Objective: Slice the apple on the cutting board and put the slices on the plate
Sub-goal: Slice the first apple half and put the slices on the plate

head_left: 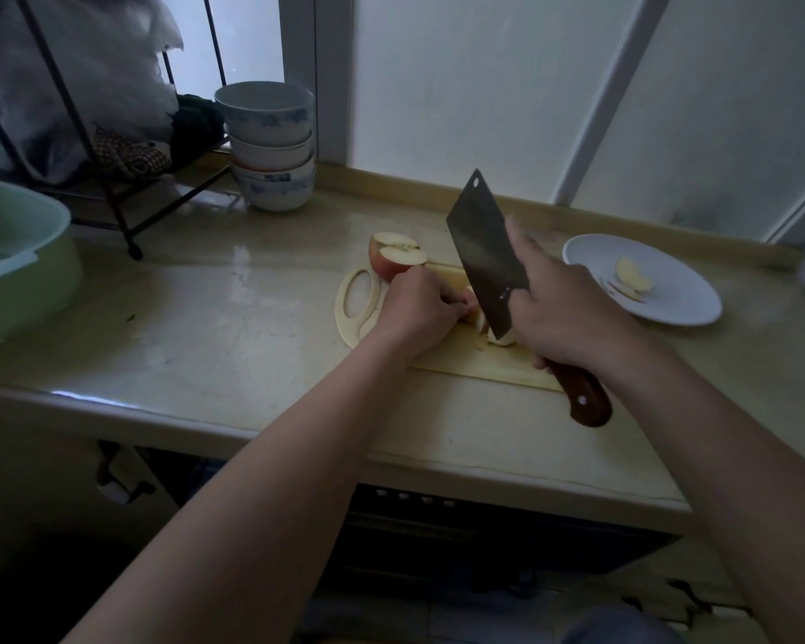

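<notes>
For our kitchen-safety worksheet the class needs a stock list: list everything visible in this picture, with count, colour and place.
cream plastic cutting board: one, cream, middle of the counter
steel cleaver with brown wooden handle: one, dark blade, tilted over the board
red-skinned apple pieces: two, red and pale, board's far left end
pale apple piece being cut: one, pale, under the blade
round white plate: one, white, right of the board
thin apple slices: a few, pale yellow, on the plate
white ceramic bowls with blue pattern: one stack, by the window
pale green plastic basin: one, green, counter's left edge
black wire rack: one, black, back left
left hand: one, grips the apple piece
right hand: one, grips the cleaver's handle
</notes>
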A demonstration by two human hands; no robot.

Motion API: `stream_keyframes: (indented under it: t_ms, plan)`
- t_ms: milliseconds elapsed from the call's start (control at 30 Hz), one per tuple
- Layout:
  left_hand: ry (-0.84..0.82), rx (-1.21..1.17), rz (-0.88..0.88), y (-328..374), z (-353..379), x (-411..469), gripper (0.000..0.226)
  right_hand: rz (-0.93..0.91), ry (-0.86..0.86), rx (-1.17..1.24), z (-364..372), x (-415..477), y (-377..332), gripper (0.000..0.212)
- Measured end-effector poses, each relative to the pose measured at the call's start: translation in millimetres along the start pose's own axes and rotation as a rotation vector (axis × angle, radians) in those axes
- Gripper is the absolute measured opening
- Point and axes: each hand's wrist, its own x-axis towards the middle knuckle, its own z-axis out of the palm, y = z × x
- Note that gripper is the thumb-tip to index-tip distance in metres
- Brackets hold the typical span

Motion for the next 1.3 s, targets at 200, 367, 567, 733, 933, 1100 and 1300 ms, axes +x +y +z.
stream_keyframes:
  t_ms: [200, 367, 567, 733, 933, 1100, 1300]
  plan:
    - [-0.006, 0.013, -0.002, -1, 0, 1, 0.012, 0.019, 0.018, -0.024, 9, 6, 0, 0.084]
    - [-0.017, 0.016, 0.001, -2, 1, 3, 0.012, 0.046, 0.002, -0.020, 12, 9, 2, 0.085]
    - [-0.021, 0.031, 0.018, -3, 1, 4, 0.012, 0.059, -0.018, -0.009, 12, 11, 0, 0.086]
    - [-0.015, 0.025, 0.027, -3, 1, 4, 0.011, 0.065, -0.038, -0.052, 14, 4, -2, 0.088]
    - [-0.010, -0.003, 0.005, -3, 2, 3, 0.014, 0.073, 0.030, -0.022, 7, -5, 0, 0.083]
    - [-0.020, 0.026, 0.027, -2, 1, 0, 0.008, 0.108, 0.109, 0.024, -5, -6, 10, 0.084]
    - [-0.077, 0.040, 0.049, 0, 0, 0, 0.040, 0.095, 0.106, 0.099, -4, -7, 20, 0.082]
